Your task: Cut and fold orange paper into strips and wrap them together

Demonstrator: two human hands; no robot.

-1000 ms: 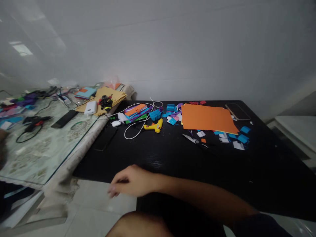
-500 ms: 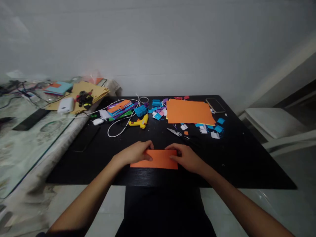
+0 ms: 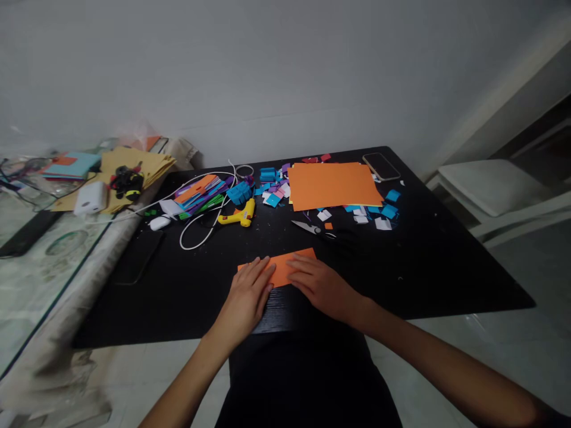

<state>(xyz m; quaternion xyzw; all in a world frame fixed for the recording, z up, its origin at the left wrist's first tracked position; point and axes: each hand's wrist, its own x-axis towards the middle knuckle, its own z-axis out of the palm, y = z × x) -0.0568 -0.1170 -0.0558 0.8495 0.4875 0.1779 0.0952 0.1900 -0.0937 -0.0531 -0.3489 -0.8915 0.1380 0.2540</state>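
A narrow orange paper strip [image 3: 281, 270] lies slightly tilted on the black table near its front edge. My left hand [image 3: 250, 294] rests flat on the left part of the strip, fingers stretched out. On the right part lies my right hand [image 3: 323, 285], its fingers extended across the paper and pointing left. Neither hand grips anything. Beyond the strip are scissors [image 3: 307, 227] with open blades, a yellow glue gun [image 3: 241, 215] and a stack of larger orange sheets [image 3: 334, 185].
Small blue, white and purple paper pieces [image 3: 389, 211] surround the stack. A phone [image 3: 381, 166] lies at the back right, a dark phone [image 3: 138, 258] at the left. A white cable [image 3: 182, 238] loops beside folded papers [image 3: 200, 193]. A white chair [image 3: 491, 184] stands right.
Both hands have shifted from the strip's upper edge to lie flat over it with fingers extended. The strip is now narrower and tilted. The view has turned slightly.
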